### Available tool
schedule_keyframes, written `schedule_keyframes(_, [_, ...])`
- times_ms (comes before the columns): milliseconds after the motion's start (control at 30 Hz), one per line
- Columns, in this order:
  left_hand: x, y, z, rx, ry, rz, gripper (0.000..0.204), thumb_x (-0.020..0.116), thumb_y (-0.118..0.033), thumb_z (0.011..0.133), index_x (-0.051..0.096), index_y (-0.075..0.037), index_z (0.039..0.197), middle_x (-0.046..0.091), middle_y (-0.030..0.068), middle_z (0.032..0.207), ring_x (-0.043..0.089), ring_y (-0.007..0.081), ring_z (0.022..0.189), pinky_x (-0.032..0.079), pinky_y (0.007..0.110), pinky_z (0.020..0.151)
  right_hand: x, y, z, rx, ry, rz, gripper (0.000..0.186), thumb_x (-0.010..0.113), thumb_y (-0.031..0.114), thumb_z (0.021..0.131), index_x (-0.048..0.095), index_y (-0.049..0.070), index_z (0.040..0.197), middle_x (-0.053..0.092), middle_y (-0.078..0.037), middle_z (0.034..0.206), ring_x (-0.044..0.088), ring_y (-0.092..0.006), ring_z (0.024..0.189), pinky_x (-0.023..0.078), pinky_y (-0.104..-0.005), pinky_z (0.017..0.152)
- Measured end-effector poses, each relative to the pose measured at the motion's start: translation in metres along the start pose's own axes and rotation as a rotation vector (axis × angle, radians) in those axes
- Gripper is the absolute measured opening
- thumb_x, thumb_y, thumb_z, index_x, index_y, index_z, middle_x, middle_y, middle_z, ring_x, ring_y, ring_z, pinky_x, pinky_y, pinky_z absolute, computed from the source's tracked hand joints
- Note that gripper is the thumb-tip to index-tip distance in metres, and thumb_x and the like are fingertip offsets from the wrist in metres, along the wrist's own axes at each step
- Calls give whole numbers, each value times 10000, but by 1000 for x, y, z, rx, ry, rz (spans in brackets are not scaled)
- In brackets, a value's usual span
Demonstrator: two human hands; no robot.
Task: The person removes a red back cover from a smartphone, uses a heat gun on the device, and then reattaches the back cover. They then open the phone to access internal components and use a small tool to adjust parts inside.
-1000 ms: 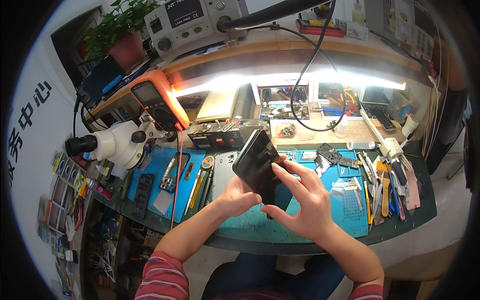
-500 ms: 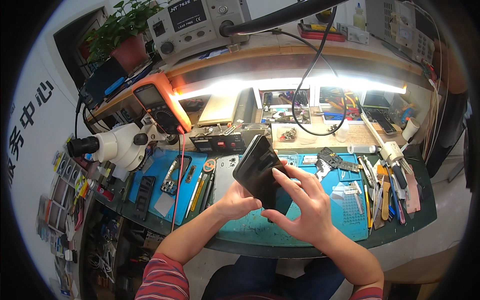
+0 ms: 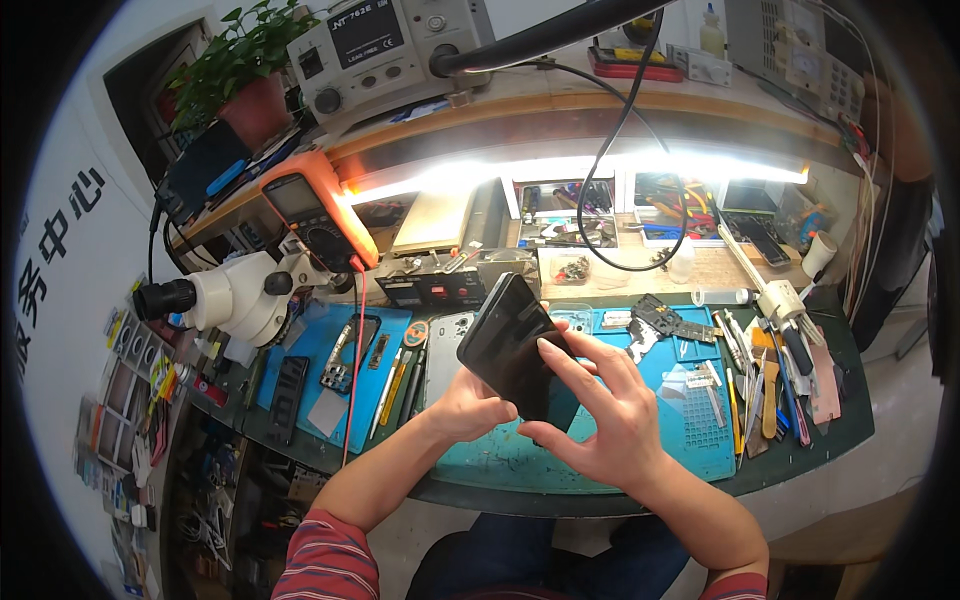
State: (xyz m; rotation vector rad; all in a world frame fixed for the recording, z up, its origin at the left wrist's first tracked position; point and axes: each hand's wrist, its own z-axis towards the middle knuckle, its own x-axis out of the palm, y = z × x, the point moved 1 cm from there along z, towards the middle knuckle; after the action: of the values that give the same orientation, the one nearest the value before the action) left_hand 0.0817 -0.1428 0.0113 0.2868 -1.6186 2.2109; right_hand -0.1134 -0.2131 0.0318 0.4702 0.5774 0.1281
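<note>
A dark smartphone [image 3: 513, 345] with a glossy black screen is raised above the teal work mat [image 3: 490, 470], tilted, its upper end leaning left. My left hand [image 3: 468, 407] is closed around it from the left, thumb along the lower edge and the other fingers mostly hidden behind. Over the phone's right side, my right hand [image 3: 608, 405] has its fingers stretched and apart. Its index fingertip touches the screen, and its thumb extends toward the phone's lower end. A silver phone housing [image 3: 449, 345] lies on the mat just beyond my left hand.
At left are a white microscope [image 3: 235, 295], an orange multimeter [image 3: 320, 212] with a red lead, and a blue mat [image 3: 315, 420] holding phone parts. Disassembled parts [image 3: 665, 322] and several hand tools [image 3: 770, 390] lie right. A black cable [image 3: 583, 190] loops down over the bench.
The phone has shifted very slightly left in the picture, along with both hands and the surroundings. The right index finger remains on the screen, and the left hand's hold looks the same.
</note>
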Motion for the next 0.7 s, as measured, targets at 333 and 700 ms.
schedule_keyframes(333, [-3, 5, 2, 5, -36, 23, 1003, 861, -331, 873, 291, -4, 1629, 400, 135, 1653, 449, 305, 1500, 378, 497, 1242, 2, -7, 3, 31, -26, 100, 780, 945, 278, 723, 653, 72, 1417, 627, -192, 1433, 656, -367, 1204, 540, -432, 1006])
schedule_keyframes(700, [2, 2, -4, -129, -180, 244, 1039, 725, -670, 902, 324, -42, 1625, 439, 150, 1622, 465, 304, 1476, 394, 486, 1235, 20, -21, -4, 82, -138, 104, 672, 865, 400, 787, 678, 112, 1364, 705, -160, 1243, 685, -349, 1138, 583, -429, 929])
